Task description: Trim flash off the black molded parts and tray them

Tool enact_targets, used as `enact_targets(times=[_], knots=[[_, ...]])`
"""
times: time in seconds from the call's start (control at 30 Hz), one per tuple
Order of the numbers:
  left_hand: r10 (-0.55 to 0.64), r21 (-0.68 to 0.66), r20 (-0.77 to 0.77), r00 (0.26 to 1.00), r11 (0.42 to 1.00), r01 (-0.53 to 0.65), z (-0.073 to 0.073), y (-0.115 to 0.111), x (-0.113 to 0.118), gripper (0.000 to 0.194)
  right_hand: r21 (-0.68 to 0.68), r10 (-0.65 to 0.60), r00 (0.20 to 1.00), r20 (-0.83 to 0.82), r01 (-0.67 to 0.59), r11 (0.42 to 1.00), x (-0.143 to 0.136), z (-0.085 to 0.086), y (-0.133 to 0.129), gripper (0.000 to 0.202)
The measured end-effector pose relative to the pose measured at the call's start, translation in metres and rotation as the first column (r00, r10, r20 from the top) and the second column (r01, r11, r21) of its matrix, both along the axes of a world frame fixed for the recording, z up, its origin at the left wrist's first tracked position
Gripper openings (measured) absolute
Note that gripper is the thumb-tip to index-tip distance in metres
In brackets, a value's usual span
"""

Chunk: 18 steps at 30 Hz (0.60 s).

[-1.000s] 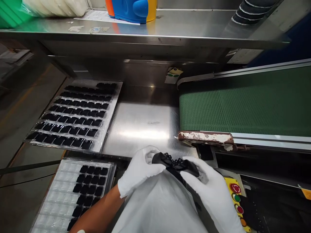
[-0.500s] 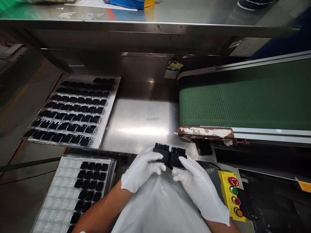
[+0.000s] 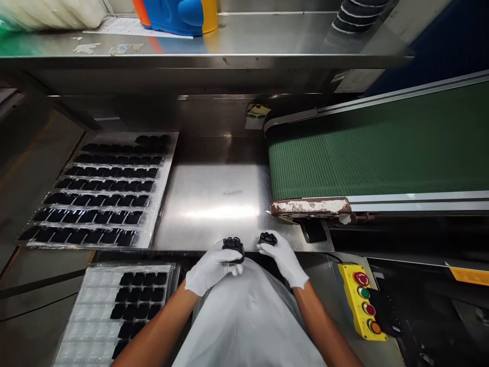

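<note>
My left hand (image 3: 216,265), in a white glove, is closed around a black plastic part (image 3: 234,248) with a row of knobs on top. A second, similar black part (image 3: 268,238) is gripped in my gloved right hand (image 3: 280,255). The two parts are apart, both near the front edge of the steel table (image 3: 214,204). To the left lies a tray (image 3: 160,204) with rows of black pieces. Below it, a clear tray (image 3: 87,311) has black pieces in its right-hand columns.
A green conveyor belt (image 3: 378,148) runs off to the right. Beneath its near end lies a dark phone-like object (image 3: 314,231). A yellow button box (image 3: 361,300) stands at lower right. A steel shelf (image 3: 267,38) spans the back, bearing a blue container (image 3: 175,15).
The two black parts, side by side before, are now separated, one in each hand. My right hand has tilted and moved back from the left. The camera view has shifted.
</note>
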<state>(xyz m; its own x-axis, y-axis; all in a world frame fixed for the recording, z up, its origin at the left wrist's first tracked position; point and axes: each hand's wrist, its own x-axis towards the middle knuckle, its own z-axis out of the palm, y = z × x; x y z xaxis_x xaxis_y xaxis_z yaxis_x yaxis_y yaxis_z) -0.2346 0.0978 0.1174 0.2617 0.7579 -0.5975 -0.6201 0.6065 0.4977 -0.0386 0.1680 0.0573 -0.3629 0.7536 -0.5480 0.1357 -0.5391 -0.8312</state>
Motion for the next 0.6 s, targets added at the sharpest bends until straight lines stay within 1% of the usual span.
enact_targets(times=[0.07, 0.1, 0.17, 0.23, 0.33, 0.37, 0.43, 0.5, 0.53, 0.6], knots=[[0.077, -0.057, 0.020, 0.997, 0.995, -0.076, -0.008, -0.004, -0.001, 0.019, 0.075, 0.024, 0.996, 0.081, -0.030, 0.997, -0.011, -0.027, 0.006, 0.035], [0.113, -0.068, 0.024, 0.993, 0.991, -0.111, -0.009, -0.004, 0.000, 0.020, 0.111, 0.047, 0.992, 0.118, -0.060, 0.992, -0.018, -0.037, 0.010, 0.032], [0.191, -0.052, 0.041, 0.981, 0.981, -0.189, -0.007, -0.003, 0.003, 0.019, 0.199, 0.092, 0.968, 0.234, -0.140, 0.970, -0.029, -0.049, 0.017, 0.027], [0.263, -0.015, 0.092, 0.961, 0.965, -0.262, -0.001, 0.001, 0.006, 0.017, 0.270, 0.117, 0.914, 0.388, -0.234, 0.934, -0.033, -0.052, 0.025, 0.033], [0.326, 0.064, 0.144, 0.934, 0.939, -0.338, 0.008, 0.008, 0.009, 0.017, 0.324, 0.108, 0.793, 0.600, -0.363, 0.873, -0.019, -0.050, 0.034, 0.052], [0.331, 0.088, 0.145, 0.932, 0.934, -0.345, 0.010, 0.010, 0.010, 0.017, 0.339, 0.087, 0.749, 0.657, -0.397, 0.853, -0.011, -0.048, 0.038, 0.054], [0.334, 0.102, 0.157, 0.929, 0.931, -0.351, 0.013, 0.011, 0.010, 0.019, 0.366, 0.008, 0.645, 0.764, -0.445, 0.817, 0.009, -0.047, 0.047, 0.048], [0.337, 0.066, 0.204, 0.919, 0.932, -0.356, 0.013, 0.009, 0.010, 0.026, 0.373, -0.077, 0.523, 0.849, -0.489, 0.789, 0.025, -0.050, 0.057, 0.044], [0.342, 0.044, 0.223, 0.913, 0.932, -0.360, 0.013, 0.008, 0.010, 0.029, 0.363, -0.102, 0.465, 0.879, -0.515, 0.777, 0.030, -0.052, 0.063, 0.043], [0.343, 0.020, 0.225, 0.912, 0.934, -0.356, 0.013, 0.006, 0.011, 0.033, 0.318, -0.107, 0.371, 0.922, -0.571, 0.757, 0.035, -0.058, 0.071, 0.040]])
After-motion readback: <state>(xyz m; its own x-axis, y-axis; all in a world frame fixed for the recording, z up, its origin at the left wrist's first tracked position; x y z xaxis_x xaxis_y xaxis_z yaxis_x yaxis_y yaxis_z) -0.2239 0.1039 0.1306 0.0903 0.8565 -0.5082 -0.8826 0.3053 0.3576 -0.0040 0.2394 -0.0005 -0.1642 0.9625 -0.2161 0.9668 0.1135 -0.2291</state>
